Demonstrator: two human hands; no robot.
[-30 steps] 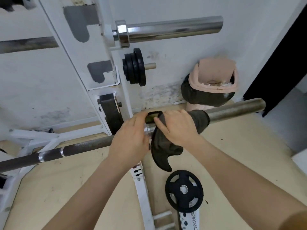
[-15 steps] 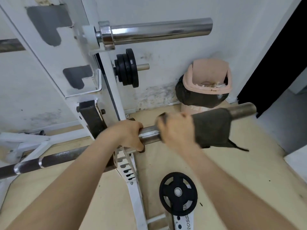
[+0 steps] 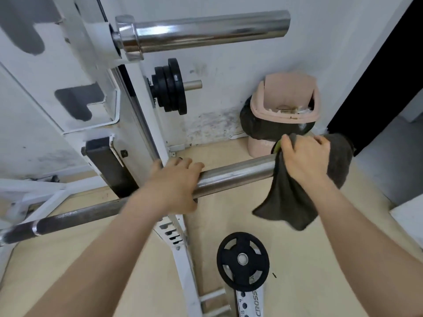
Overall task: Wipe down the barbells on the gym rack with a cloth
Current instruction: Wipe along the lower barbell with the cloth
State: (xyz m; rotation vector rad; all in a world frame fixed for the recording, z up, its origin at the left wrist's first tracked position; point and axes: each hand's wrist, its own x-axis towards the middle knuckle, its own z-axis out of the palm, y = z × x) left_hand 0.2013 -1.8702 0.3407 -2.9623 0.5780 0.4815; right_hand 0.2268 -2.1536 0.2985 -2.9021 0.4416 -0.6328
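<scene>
1. Two barbells show in the head view: an upper barbell [image 3: 206, 30] with a shiny sleeve high on the white rack [image 3: 128, 124], and a lower barbell [image 3: 233, 175] that crosses the frame in front of the person.
2. The left hand [image 3: 176, 181] curls over the lower barbell's sleeve just beside the rack upright, fingers wrapped across the top; the thumb is hidden.
3. The right hand [image 3: 304, 161] clutches a dark cloth [image 3: 288, 202] bunched round the sleeve's outer end, with loose fabric hanging below. The bar's tip is covered, so the cloth may already be at the very end.
4. Judging by this, the stroke along this sleeve looks nearly run out. The dark shaft to the left and the upper barbell probably remain; whether they are already clean I cannot tell.
</scene>
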